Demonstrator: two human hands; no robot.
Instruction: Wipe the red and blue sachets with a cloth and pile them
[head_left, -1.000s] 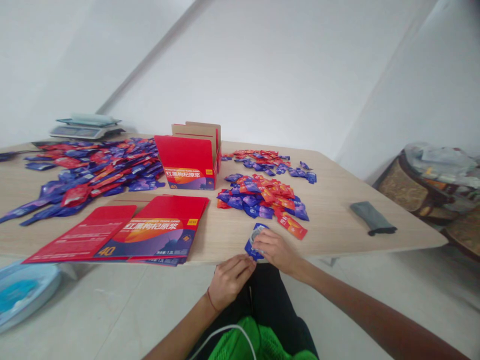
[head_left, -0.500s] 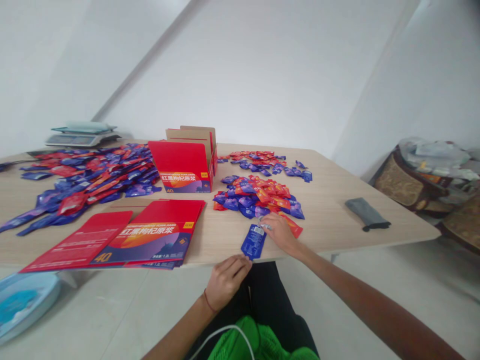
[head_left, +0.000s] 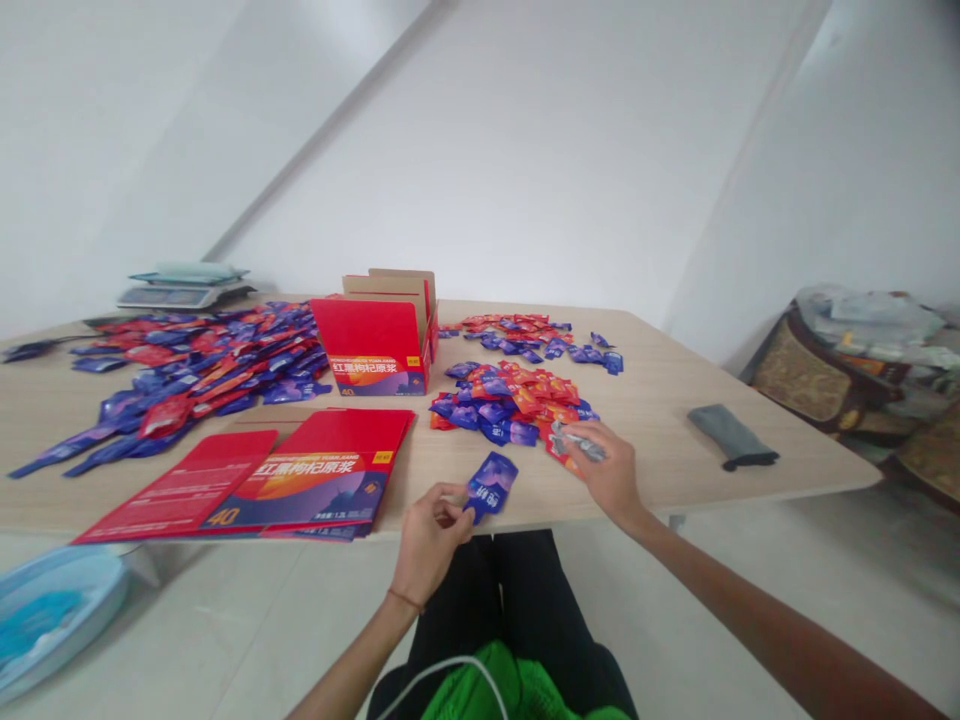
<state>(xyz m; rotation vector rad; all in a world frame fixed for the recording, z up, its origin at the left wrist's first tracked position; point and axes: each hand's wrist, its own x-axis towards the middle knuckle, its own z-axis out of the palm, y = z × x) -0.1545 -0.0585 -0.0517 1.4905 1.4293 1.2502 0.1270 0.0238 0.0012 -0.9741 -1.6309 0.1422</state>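
My left hand [head_left: 433, 535] pinches the lower left corner of a blue sachet [head_left: 492, 487] near the table's front edge. The sachet's printed face with white lettering is turned up. My right hand [head_left: 609, 470] is closed round a crumpled silvery-grey piece [head_left: 586, 448], whose material I cannot make out. It is over an orange-red sachet [head_left: 562, 458], partly covered by that piece and my fingers. Just beyond my hands is a pile of blue and orange-red sachets [head_left: 506, 395].
Flat red cartons [head_left: 315, 470] lie left of my hands. Behind them stand open red boxes [head_left: 375, 345] and a large heap of joined sachets [head_left: 225, 370]. More sachets [head_left: 517, 330] lie farther back. A grey pouch [head_left: 731, 435] is at right, a scale [head_left: 187, 292] far left.
The blue sachet has been turned from its barcode side to its printed side and moved slightly left with my left hand. My right hand has moved right, onto the orange-red sachet.
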